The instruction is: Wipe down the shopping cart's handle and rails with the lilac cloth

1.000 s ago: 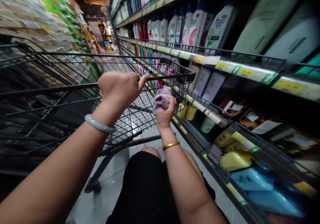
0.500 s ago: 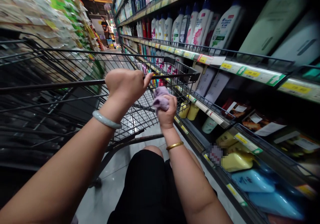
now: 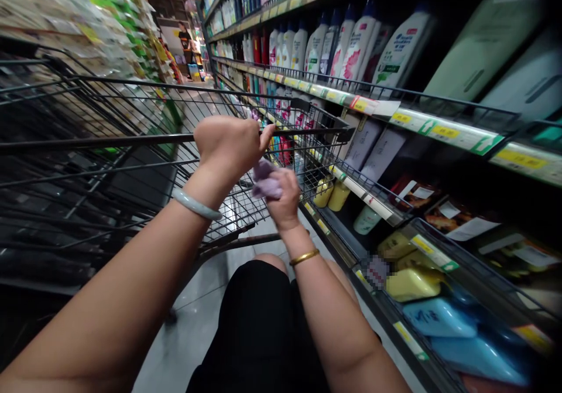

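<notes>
A dark wire shopping cart [image 3: 211, 90] stands in front of me, its handle bar [image 3: 149, 141] crossing the left half of the view. My left hand [image 3: 232, 141], with a pale bangle [image 3: 196, 204] on the wrist, is closed round that bar, thumb pointing right. Just below and to the right, my right hand [image 3: 285, 200] grips a crumpled lilac cloth [image 3: 266, 182]. A gold bracelet [image 3: 304, 257] circles the right wrist. Part of the cloth sticks out to the left of the fingers, beneath the left hand. Whether it touches the bar I cannot tell.
Shelves on the right carry shampoo bottles [image 3: 357, 47] and, lower down, yellow and blue bottles [image 3: 439, 317]. Packaged goods [image 3: 57, 30] are stacked along the left. Far down the aisle stands a person [image 3: 185, 41]. Tiled floor [image 3: 197, 299] shows below the cart.
My right hand has moved slightly left and down with the cloth, bringing it under the left hand. The left hand, still on the bar, appears a little further right.
</notes>
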The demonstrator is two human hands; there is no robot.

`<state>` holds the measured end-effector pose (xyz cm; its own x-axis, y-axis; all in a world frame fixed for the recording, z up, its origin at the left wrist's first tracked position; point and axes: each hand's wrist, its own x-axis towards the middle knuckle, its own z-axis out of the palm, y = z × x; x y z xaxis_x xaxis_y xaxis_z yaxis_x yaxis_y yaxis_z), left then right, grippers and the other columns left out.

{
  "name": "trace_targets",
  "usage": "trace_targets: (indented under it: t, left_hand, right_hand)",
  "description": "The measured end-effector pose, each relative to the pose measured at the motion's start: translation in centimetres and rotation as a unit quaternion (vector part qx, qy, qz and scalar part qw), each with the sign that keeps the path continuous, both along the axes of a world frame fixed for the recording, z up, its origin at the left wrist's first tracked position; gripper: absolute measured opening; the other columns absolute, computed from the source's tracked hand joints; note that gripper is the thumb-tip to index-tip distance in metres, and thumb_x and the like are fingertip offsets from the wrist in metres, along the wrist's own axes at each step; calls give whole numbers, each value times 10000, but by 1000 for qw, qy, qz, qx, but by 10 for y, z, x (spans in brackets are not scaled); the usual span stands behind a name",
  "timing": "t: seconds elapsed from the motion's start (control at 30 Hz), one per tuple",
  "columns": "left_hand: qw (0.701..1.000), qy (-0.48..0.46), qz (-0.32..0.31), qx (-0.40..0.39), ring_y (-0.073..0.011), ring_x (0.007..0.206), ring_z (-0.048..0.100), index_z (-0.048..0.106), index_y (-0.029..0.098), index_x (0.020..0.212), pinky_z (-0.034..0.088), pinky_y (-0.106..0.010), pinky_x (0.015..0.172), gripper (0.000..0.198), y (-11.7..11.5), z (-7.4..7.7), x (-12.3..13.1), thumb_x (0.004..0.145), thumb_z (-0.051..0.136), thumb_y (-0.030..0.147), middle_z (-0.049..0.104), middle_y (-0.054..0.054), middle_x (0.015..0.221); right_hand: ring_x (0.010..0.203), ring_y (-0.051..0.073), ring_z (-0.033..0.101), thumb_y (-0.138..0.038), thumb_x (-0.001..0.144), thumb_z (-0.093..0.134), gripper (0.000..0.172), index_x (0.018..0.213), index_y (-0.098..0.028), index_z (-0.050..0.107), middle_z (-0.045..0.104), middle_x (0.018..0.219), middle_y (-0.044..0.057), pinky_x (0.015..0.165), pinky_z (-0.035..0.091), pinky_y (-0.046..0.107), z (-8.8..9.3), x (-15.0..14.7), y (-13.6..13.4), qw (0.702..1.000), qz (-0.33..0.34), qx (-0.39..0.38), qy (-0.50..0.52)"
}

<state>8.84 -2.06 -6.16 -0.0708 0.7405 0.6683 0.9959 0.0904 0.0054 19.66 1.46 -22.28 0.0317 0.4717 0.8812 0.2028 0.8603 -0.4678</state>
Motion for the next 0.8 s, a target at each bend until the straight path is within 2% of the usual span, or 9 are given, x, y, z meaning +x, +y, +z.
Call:
trace_targets:
  t: [0.07, 0.13, 0.2, 0.27, 0.37, 0.43, 0.57, 0.63, 0.8]
  left_hand:
    - [1000, -5, -1, 7, -325, 785, 597, 773, 164, 872, 337, -438, 729, 807, 1, -1, 0, 967, 203, 726, 647, -178, 733]
    - [1000, -14, 1, 12, -331, 805, 604, 780, 158, 883, 348, -442, 735, 812, 0, -1, 1, 968, 203, 722, 651, -181, 740]
    - [1000, -21, -1, 10, -338, 816, 609, 784, 147, 891, 354, -447, 737, 815, 0, -1, 3, 969, 207, 717, 653, -186, 750]
    - [1000, -26, 2, 6, -349, 822, 613, 785, 131, 889, 360, -456, 744, 827, -1, 0, 5, 970, 203, 713, 654, -199, 762]
    - [1000, -28, 9, 4, -361, 858, 622, 785, 120, 897, 376, -467, 775, 837, -1, 1, 7, 972, 193, 707, 661, -212, 788]
    - [999, -34, 3, 3, -366, 900, 625, 785, 119, 912, 388, -471, 808, 825, -2, 1, 7, 974, 203, 701, 668, -213, 805]
    - [998, -56, -17, -1, -376, 976, 620, 782, 109, 946, 401, -478, 865, 807, -3, 1, 7, 976, 218, 686, 679, -213, 838]
    - [998, -58, -20, 0, -376, 988, 620, 780, 105, 953, 408, -479, 875, 810, -3, 1, 6, 980, 206, 676, 683, -217, 853]
    - [998, -54, -22, 8, -364, 1001, 621, 779, 119, 967, 421, -473, 893, 796, -3, 0, 5, 988, 193, 658, 687, -208, 856]
  right_hand:
    - [973, 224, 636, -172, 795, 633, 183, 970, -215, 668, 651, 997, 66, 909, 562, 400, -2, 13, 19, 993, -42, -48, 96]
    - [945, 214, 631, -178, 791, 622, 184, 970, -216, 644, 639, 978, 54, 911, 558, 405, -3, 18, 25, 984, -79, -79, 138]
    - [980, 220, 625, -177, 805, 600, 188, 982, -216, 646, 633, 1004, 68, 932, 558, 408, -4, 11, 14, 988, -84, -77, 101]
    - [1047, 242, 622, -181, 814, 597, 213, 1010, -211, 674, 636, 1055, 94, 967, 560, 418, -5, -3, -7, 999, -32, -42, -6]
    - [1067, 274, 632, -248, 793, 664, 263, 1047, -209, 719, 643, 1120, 118, 959, 579, 430, -3, -19, -31, 990, 60, 5, -130]
    - [1057, 279, 635, -260, 788, 670, 265, 1041, -200, 720, 638, 1119, 127, 945, 587, 433, -1, -19, -29, 990, 60, 4, -127]
    - [1027, 249, 631, -171, 777, 588, 251, 1014, -214, 661, 624, 1038, 93, 951, 581, 422, -1, -7, -5, 999, -32, -43, 1]
    - [1008, 245, 627, -155, 766, 584, 268, 1016, -224, 650, 619, 1024, 82, 942, 579, 423, -2, -7, -5, 997, -48, -50, 20]
    - [1101, 259, 631, -186, 801, 640, 310, 1102, -246, 688, 640, 1142, 97, 969, 574, 411, -4, -24, -35, 987, 51, 20, -151]
